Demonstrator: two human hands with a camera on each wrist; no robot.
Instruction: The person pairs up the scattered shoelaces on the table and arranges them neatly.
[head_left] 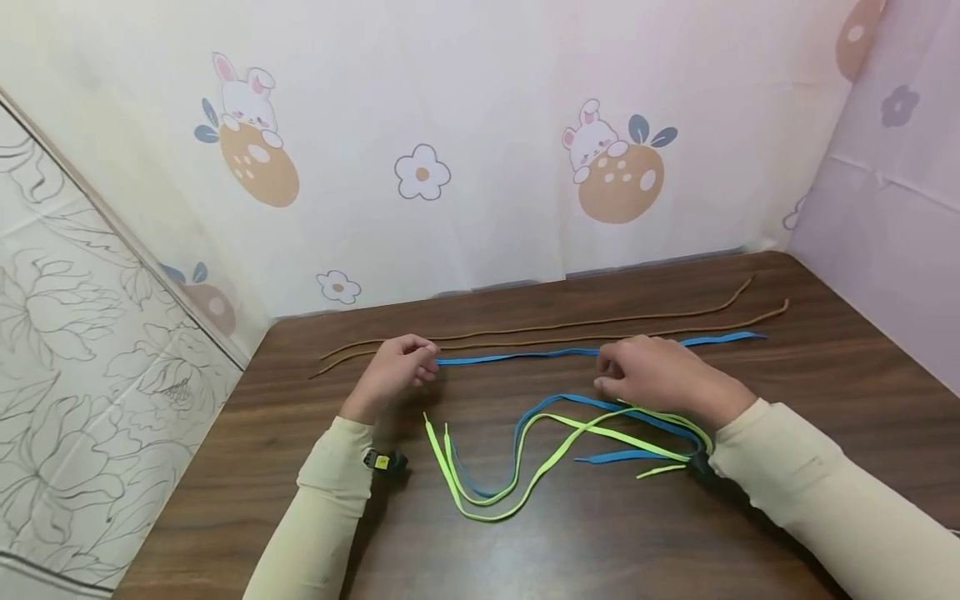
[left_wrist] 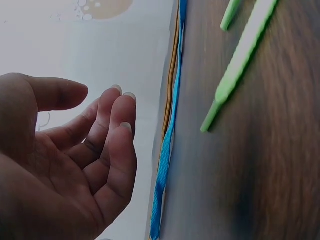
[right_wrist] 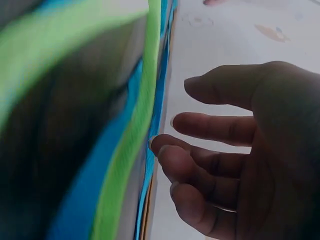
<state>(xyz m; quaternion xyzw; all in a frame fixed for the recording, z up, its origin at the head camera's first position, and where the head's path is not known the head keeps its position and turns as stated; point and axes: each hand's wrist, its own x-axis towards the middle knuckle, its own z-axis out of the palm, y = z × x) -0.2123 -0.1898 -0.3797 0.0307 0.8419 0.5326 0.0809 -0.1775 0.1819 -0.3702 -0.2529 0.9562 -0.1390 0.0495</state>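
A blue shoelace [head_left: 517,357] lies stretched from side to side on the wooden table. My left hand [head_left: 396,372] hovers by its left end, and in the left wrist view the loosely bent fingers hold nothing beside the blue lace [left_wrist: 161,185]. Toward the right end, my right hand [head_left: 663,375] is over the lace and hides part of it. The right wrist view shows that hand's thumb and fingers apart, with nothing gripped. Nearer me, yellow-green laces [head_left: 557,454] and another blue lace [head_left: 519,433] lie in loose curves, partly under the right wrist.
Two thin brown laces [head_left: 570,323] run roughly parallel behind the straight blue one. A patterned curtain [head_left: 480,167] hangs along the table's back edge, with more hangings at both sides. Lace ends pass close to the right wrist's dark strap [head_left: 701,468].
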